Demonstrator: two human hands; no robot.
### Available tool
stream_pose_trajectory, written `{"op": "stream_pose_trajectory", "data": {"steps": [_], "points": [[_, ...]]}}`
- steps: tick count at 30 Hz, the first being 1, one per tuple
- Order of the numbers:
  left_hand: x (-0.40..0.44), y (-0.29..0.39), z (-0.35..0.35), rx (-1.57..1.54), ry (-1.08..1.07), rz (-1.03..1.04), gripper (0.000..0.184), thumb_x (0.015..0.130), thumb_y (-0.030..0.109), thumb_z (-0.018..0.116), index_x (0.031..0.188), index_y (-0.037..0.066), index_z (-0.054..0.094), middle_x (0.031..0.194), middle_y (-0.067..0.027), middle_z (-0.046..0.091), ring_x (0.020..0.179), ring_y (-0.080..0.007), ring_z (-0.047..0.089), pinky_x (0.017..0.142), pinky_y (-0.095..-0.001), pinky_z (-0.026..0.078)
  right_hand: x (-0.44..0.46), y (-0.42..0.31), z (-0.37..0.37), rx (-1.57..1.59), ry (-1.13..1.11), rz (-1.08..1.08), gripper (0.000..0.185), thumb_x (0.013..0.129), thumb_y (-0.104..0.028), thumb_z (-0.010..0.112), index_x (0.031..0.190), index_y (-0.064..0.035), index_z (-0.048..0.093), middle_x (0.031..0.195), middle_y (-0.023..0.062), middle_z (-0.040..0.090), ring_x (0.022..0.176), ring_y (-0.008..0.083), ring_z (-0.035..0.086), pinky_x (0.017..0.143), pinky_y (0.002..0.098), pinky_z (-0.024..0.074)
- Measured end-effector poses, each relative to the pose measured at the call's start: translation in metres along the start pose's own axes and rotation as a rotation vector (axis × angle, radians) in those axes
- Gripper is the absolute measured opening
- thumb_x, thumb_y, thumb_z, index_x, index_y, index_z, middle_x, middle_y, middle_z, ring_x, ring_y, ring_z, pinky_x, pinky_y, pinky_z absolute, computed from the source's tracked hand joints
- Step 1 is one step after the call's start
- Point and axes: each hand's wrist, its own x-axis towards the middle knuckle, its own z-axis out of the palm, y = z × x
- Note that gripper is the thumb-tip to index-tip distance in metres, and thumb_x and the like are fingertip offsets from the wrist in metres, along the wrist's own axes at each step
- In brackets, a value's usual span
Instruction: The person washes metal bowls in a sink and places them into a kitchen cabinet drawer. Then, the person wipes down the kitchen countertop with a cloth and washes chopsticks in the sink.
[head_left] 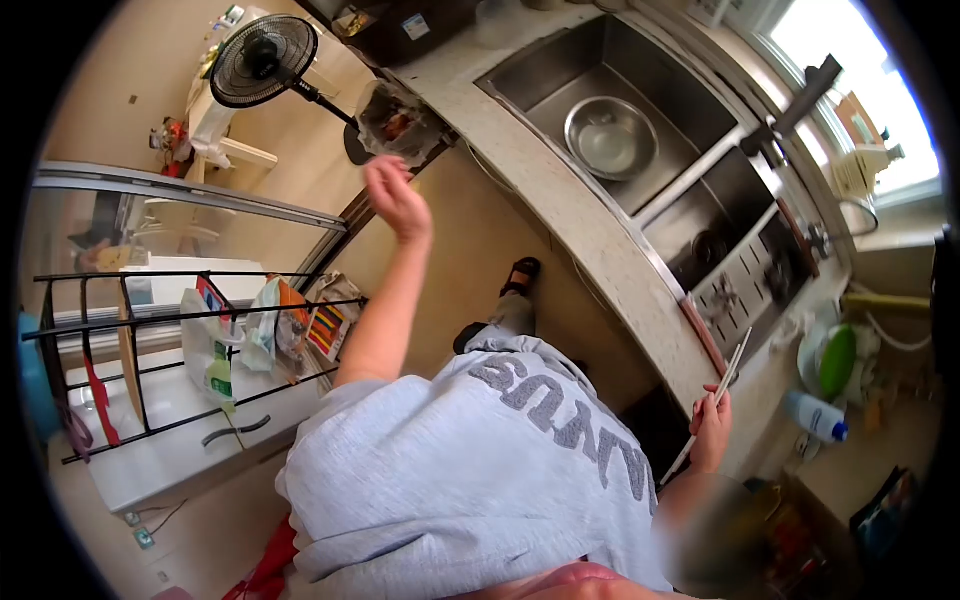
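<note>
With the fingers of my right hand (711,430) I am pinching a pair of chopsticks (740,355), beside the edge of the worktop (590,215). My left hand (398,200) is raised in the air, and in the view it is just below a plastic bag (428,128) with reddish things inside; whether these fingers are spread or pressed together, I cannot tell. The larger sink basin (548,105) contains a round metal bowl (612,150), whose content is unclear to me.
</note>
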Motion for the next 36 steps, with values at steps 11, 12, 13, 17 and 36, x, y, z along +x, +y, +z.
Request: {"op": "stream_pose_trajectory", "data": {"steps": [11, 12, 13, 17, 36], "points": [[0.151, -0.201, 0.04, 0.765, -0.89, -0.072, 0.033, 0.081, 0.028, 0.052, 0.103, 0.004, 0.054, 0.103, -0.0184, 0.055, 0.09, -0.0251, 0.057, 0.074, -0.0343, 0.046, 0.075, -0.091, 0.167, 0.097, -0.08, 0.134, 0.021, 0.09, -0.024, 0.039, 0.092, -0.0073, 0.052, 0.058, -0.0034, 0.042, 0.043, 0.0034, 0.032, 0.039, 0.0173, 0.0255], [0.129, -0.165, 0.065, 0.604, -0.996, -0.221, 0.028, 0.083, 0.022, 0.049, 0.104, 0.003, 0.054, 0.092, -0.0121, 0.061, 0.081, -0.0199, 0.059, 0.07, -0.0315, 0.047, 0.079, -0.097, 0.179, 0.133, -0.102, 0.163, 0.023, 0.09, -0.024, 0.038, 0.091, -0.0066, 0.052, 0.058, -0.0032, 0.042, 0.044, 0.0037, 0.032, 0.04, 0.0174, 0.0266], [0.101, -0.142, 0.09, 0.146, -1.124, -0.373, 0.026, 0.086, 0.02, 0.046, 0.104, 0.002, 0.054, 0.09, -0.0096, 0.062, 0.081, -0.0169, 0.059, 0.071, -0.0283, 0.046, 0.087, -0.105, 0.193, 0.133, -0.14, 0.18, 0.024, 0.09, -0.025, 0.038, 0.09, -0.006, 0.052, 0.059, -0.0029, 0.042, 0.045, 0.0039, 0.032, 0.041, 0.0178, 0.0262], [0.015, -0.055, 0.188, -0.317, -1.6, -1.056, 0.046, 0.086, 0.028, 0.048, 0.122, 0.003, 0.036, 0.108, -0.0112, 0.055, 0.097, -0.0164, 0.053, 0.085, -0.0314, 0.04, 0.149, -0.123, 0.241, 0.199, -0.34, 0.26, 0.022, 0.09, -0.022, 0.039, 0.086, -0.0045, 0.051, 0.062, -0.0026, 0.044, 0.048, 0.004, 0.035, 0.043, 0.0183, 0.0293], [-0.128, -0.312, 0.385, 0.691, -1.367, -1.134, 0.024, 0.075, 0.02, 0.049, 0.087, 0.0, 0.056, 0.088, -0.0189, 0.059, 0.071, -0.027, 0.059, 0.055, -0.0392, 0.048, 0.381, -0.057, 0.316, -0.21, -0.197, 0.425, 0.016, 0.084, -0.009, 0.04, 0.081, 0.0026, 0.05, 0.057, 0.0107, 0.053, 0.044, 0.0213, 0.05, 0.041, 0.0356, 0.0405]]}}
